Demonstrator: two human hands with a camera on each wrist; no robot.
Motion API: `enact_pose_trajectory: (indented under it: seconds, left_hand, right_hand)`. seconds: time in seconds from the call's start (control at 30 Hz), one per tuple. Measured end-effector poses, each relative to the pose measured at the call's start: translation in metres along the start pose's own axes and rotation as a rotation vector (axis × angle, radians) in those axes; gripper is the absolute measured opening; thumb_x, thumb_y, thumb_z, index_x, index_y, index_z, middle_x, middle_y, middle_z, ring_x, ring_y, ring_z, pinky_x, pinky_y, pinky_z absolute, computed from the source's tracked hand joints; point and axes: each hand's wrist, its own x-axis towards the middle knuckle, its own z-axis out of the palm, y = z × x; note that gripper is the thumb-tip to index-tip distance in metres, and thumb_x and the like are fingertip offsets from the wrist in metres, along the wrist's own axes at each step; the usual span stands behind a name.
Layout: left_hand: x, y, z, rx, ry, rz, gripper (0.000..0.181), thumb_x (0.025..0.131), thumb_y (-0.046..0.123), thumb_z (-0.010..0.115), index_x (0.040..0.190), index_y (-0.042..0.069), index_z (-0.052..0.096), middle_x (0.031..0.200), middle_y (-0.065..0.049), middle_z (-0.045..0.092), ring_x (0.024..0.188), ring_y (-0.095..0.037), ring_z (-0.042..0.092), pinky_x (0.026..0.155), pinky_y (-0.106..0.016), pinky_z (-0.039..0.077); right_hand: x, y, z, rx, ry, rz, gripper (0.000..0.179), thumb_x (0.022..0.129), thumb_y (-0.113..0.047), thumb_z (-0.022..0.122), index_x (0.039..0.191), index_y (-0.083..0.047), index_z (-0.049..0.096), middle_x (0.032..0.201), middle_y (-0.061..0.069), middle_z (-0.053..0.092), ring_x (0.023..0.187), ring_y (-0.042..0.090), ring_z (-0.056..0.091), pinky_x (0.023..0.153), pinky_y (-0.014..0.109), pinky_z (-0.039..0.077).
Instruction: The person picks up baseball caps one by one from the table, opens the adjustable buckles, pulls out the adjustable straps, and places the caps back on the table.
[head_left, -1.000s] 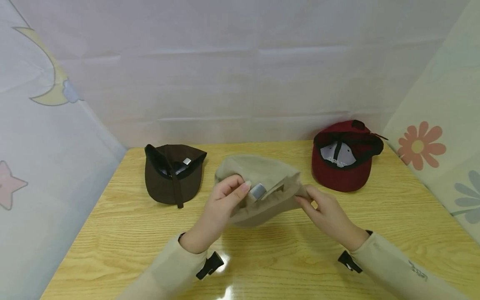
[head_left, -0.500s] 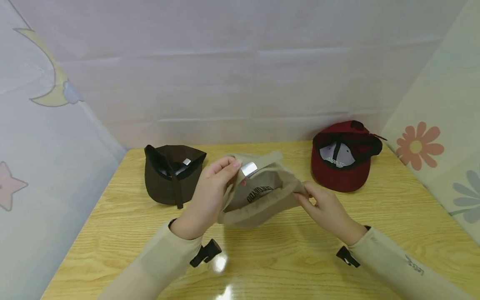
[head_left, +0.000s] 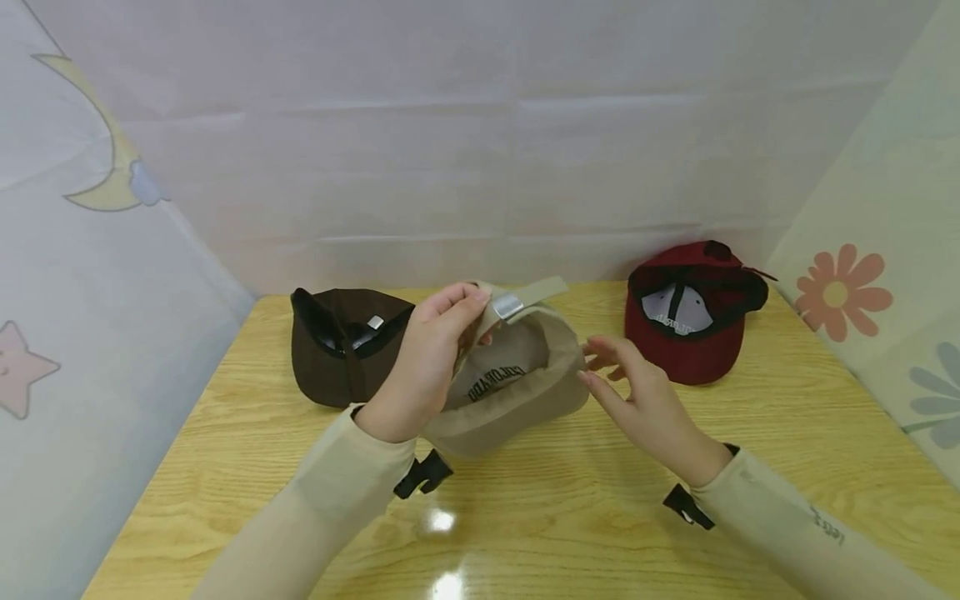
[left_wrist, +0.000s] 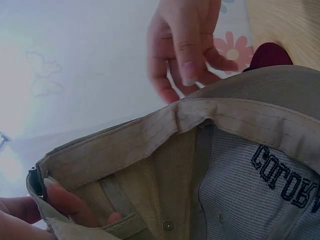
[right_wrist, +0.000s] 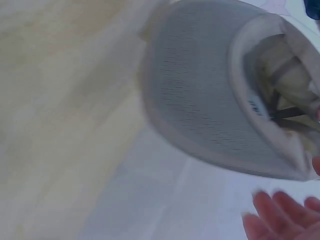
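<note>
A beige baseball cap point(head_left: 517, 408) is held up over the table with its hollow inside facing me. Black lettering shows through inside its crown. My left hand point(head_left: 431, 358) pinches the cap's back edge beside a silver buckle point(head_left: 507, 307), and a loose strap end point(head_left: 546, 289) sticks out to the right of the buckle. Close to the cap's right side is my right hand point(head_left: 637, 392), its fingers loosely bent and holding nothing. In the right wrist view the brim point(right_wrist: 195, 85) appears above the right fingertips, apart from them.
A dark brown cap point(head_left: 318, 367) lies upturned at the back left, partly behind my left hand. At the back right a dark red cap point(head_left: 675, 358) lies upturned. Pale printed sheets point(head_left: 480, 167) wall the wooden table point(head_left: 570, 533) at the back and sides.
The right hand has let go of the beige cap's side. The left hand has moved up and tipped the cap, so its inside, lettering and strap end now show.
</note>
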Motion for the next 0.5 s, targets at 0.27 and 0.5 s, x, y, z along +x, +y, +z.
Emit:
enact_pose_trajectory:
  seconds: [0.27, 0.5]
  left_hand:
    - [-0.001, -0.003, 0.002, 0.013, 0.002, 0.005, 0.026, 0.100, 0.008, 0.047, 0.076, 0.006, 0.057, 0.070, -0.001, 0.052, 0.065, -0.017, 0.049, 0.068, -0.028, 0.041]
    - [-0.004, -0.006, 0.004, -0.007, -0.013, -0.005, 0.024, 0.100, 0.007, 0.047, 0.077, 0.005, 0.055, 0.070, -0.001, 0.050, 0.064, -0.015, 0.047, 0.066, -0.027, 0.040]
  right_hand:
    - [0.025, -0.023, -0.005, 0.006, 0.145, -0.178, 0.055, 0.101, -0.034, 0.053, 0.133, 0.009, 0.045, 0.134, 0.024, 0.049, 0.122, 0.032, 0.048, 0.104, 0.022, 0.033]
    - [0.036, -0.033, -0.005, -0.024, 0.183, -0.292, 0.055, 0.102, -0.035, 0.050, 0.129, 0.012, 0.047, 0.139, 0.024, 0.047, 0.131, 0.028, 0.043, 0.110, 0.029, 0.031]
